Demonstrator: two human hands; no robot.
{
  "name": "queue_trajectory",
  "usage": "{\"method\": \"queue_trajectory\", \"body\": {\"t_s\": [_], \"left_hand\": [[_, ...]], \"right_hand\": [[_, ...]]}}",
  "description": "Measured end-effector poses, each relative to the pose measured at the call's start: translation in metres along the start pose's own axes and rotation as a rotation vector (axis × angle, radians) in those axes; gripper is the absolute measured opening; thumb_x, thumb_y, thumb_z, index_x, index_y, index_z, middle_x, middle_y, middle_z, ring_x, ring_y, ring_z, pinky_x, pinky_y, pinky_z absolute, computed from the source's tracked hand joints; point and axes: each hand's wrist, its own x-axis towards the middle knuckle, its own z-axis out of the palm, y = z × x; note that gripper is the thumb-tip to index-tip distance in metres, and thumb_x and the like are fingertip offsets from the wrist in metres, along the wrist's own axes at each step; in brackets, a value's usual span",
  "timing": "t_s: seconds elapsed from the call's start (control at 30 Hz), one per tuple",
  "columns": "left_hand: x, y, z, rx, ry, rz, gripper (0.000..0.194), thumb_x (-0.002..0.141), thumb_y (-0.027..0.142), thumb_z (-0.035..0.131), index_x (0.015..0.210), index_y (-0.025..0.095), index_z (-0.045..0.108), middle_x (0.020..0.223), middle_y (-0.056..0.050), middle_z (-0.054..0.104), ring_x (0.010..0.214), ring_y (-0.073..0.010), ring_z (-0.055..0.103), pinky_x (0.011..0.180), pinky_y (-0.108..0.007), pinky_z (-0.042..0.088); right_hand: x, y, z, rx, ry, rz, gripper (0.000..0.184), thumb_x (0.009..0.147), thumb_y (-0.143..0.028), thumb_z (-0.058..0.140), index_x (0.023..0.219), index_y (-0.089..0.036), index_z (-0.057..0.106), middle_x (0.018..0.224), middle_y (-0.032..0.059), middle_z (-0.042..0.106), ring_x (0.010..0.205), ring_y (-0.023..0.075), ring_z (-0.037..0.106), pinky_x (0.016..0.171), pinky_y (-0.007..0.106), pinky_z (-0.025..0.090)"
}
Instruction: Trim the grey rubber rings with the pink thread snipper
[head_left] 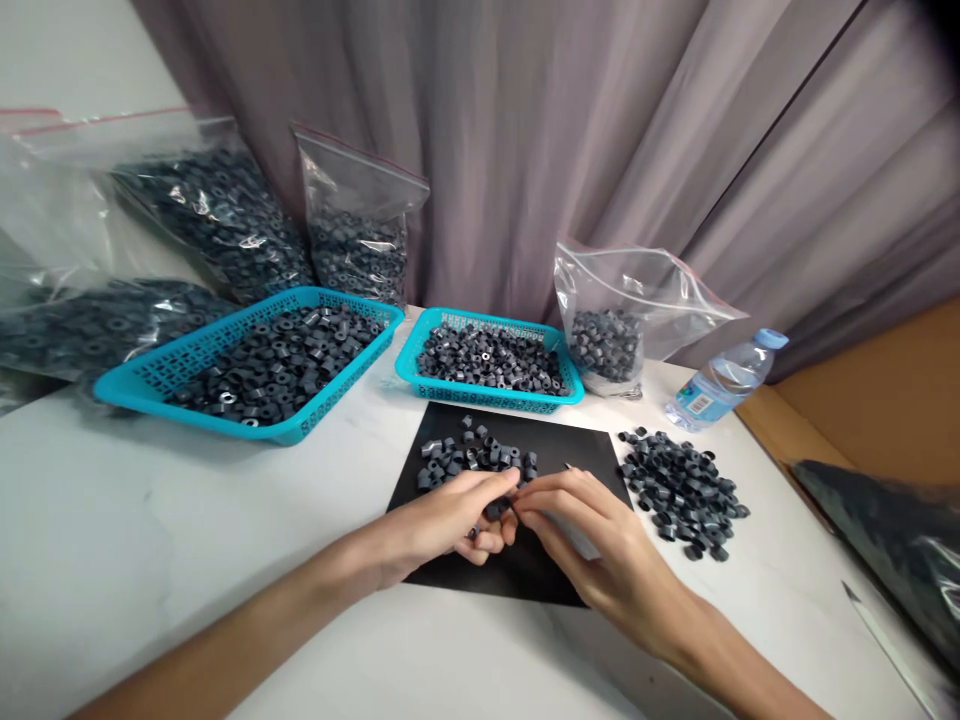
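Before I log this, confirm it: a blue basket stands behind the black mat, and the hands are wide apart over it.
Not apart: the head view shows the left hand and right hand close together over the mat. The rest holds.

Over a black mat [532, 575], the left hand [450, 510] cradles dark hollow pieces [495, 510], the right hand [604, 530] meeting it fingertip-close. Around the mat: large turquoise basket [127, 390] at 10 o'clock, smaller turquoise basket [487, 396] at 12, zip bag [606, 345] at 1, water bottle [720, 382] at 2, loose pile [682, 490] at 3.
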Motion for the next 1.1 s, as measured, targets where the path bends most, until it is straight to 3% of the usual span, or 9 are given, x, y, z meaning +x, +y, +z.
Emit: {"method": "queue_trajectory", "body": {"t_s": [0.17,0.23,0.37,0.67,0.77,0.93,1.1], "left_hand": [[-0.002,0.006,-0.003,-0.143,0.018,-0.024,0.032,0.095,0.039,0.052,0.086,0.009,0.059,0.072,0.001,0.046,0.052,-0.0035,0.027,0.048,-0.019,0.013],[-0.001,0.006,-0.007,-0.182,0.026,-0.046,0.03,0.095,0.036,0.049,0.087,0.009,0.059,0.071,0.001,0.047,0.051,-0.0031,0.026,0.047,-0.018,0.012],[-0.001,0.008,-0.011,-0.177,0.07,-0.069,0.026,0.094,0.034,0.047,0.081,0.013,0.056,0.063,0.006,0.042,0.045,-0.0025,0.018,0.044,-0.019,0.007],[-0.001,0.01,-0.004,-0.207,0.044,-0.062,0.03,0.094,0.038,0.042,0.074,0.018,0.051,0.046,0.01,0.033,0.04,-0.0052,0.009,0.043,-0.021,0.01],[0.001,0.008,-0.004,-0.225,0.051,-0.074,0.032,0.094,0.041,0.041,0.073,0.018,0.05,0.045,0.01,0.034,0.04,-0.0056,0.008,0.043,-0.023,0.008],[0.002,0.004,-0.003,-0.206,0.017,-0.102,0.037,0.097,0.046,0.038,0.082,0.016,0.055,0.051,0.009,0.038,0.044,-0.0069,0.009,0.047,-0.024,0.008],[0.003,-0.002,0.003,-0.118,-0.059,-0.106,0.048,0.096,0.057,0.035,0.081,0.017,0.055,0.061,0.004,0.048,0.048,-0.0075,0.02,0.049,-0.026,0.012]], "right_hand": [[-0.005,0.012,0.015,0.022,0.243,0.159,0.012,0.098,-0.013,0.052,0.101,-0.021,0.061,0.094,0.0056,0.064,0.084,0.0181,0.062,0.073,0.03,0.051],[-0.011,0.017,0.024,0.009,0.172,0.21,0.01,0.098,-0.016,0.053,0.098,-0.021,0.061,0.091,0.0047,0.063,0.078,0.0174,0.06,0.068,0.029,0.049],[-0.016,0.022,0.037,-0.076,0.0,0.204,0.014,0.096,-0.018,0.057,0.108,-0.023,0.063,0.101,0.0066,0.063,0.085,0.0192,0.063,0.069,0.029,0.05],[-0.011,0.023,0.042,-0.163,-0.067,0.16,0.018,0.102,-0.017,0.046,0.102,-0.022,0.063,0.096,0.0052,0.064,0.077,0.0172,0.065,0.066,0.028,0.049],[-0.013,0.022,0.037,-0.057,0.037,0.205,0.014,0.1,-0.018,0.049,0.1,-0.021,0.062,0.091,0.0043,0.063,0.073,0.0161,0.061,0.064,0.028,0.047],[-0.018,0.013,0.024,0.158,0.336,0.279,0.007,0.095,-0.018,0.06,0.095,-0.022,0.065,0.076,0.0005,0.059,0.065,0.0147,0.052,0.058,0.028,0.042],[-0.017,0.003,0.026,0.203,0.353,0.238,0.014,0.094,-0.017,0.061,0.102,-0.024,0.071,0.083,0.0024,0.064,0.07,0.0157,0.056,0.061,0.03,0.045]]}}
